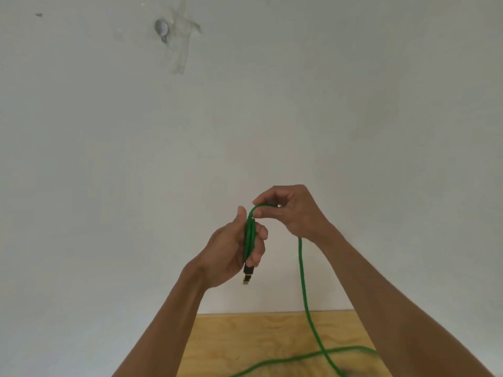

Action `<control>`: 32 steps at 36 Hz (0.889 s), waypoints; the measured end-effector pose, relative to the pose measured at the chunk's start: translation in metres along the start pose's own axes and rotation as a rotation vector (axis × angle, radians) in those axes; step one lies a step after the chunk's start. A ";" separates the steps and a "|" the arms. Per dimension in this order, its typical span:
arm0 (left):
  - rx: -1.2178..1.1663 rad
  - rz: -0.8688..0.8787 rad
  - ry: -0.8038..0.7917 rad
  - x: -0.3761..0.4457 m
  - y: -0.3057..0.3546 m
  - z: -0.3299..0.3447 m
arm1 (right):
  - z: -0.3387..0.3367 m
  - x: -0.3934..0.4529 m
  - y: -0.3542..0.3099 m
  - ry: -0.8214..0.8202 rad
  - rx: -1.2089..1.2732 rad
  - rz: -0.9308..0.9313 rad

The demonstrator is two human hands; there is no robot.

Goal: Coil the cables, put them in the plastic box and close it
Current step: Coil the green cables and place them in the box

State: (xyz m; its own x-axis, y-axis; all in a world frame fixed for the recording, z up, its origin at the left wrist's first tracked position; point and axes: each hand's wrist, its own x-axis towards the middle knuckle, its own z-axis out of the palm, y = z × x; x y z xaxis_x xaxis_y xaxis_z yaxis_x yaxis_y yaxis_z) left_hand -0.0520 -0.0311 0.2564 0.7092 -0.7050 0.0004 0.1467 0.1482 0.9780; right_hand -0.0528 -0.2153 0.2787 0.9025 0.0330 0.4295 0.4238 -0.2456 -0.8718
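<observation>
A green cable [302,278] hangs from my raised hands down to the wooden table [245,338]. My left hand [231,254] grips a small bundle of folded green loops, with a black and gold plug [248,274] sticking out below the fingers. Just above and to the right, my right hand [294,210] pinches the top bend of the cable against that bundle. The loose length drops from my right wrist and trails across the table in a blurred curve. No plastic box is in view.
A white wall [245,118] fills most of the view, with a grey patch and tape marks [174,36] high up. Only the far part of the wooden table shows at the bottom.
</observation>
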 end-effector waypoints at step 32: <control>0.258 0.309 0.333 0.028 0.017 -0.050 | 0.068 -0.065 0.017 0.133 -0.390 -0.075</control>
State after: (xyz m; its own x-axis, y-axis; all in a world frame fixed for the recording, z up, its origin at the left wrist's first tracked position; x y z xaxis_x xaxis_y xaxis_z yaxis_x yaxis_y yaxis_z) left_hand 0.0051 -0.0136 0.2622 0.8797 -0.3902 0.2717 -0.2488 0.1093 0.9624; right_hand -0.0993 -0.1558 0.2202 0.8414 -0.0547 0.5376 0.4043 -0.5963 -0.6935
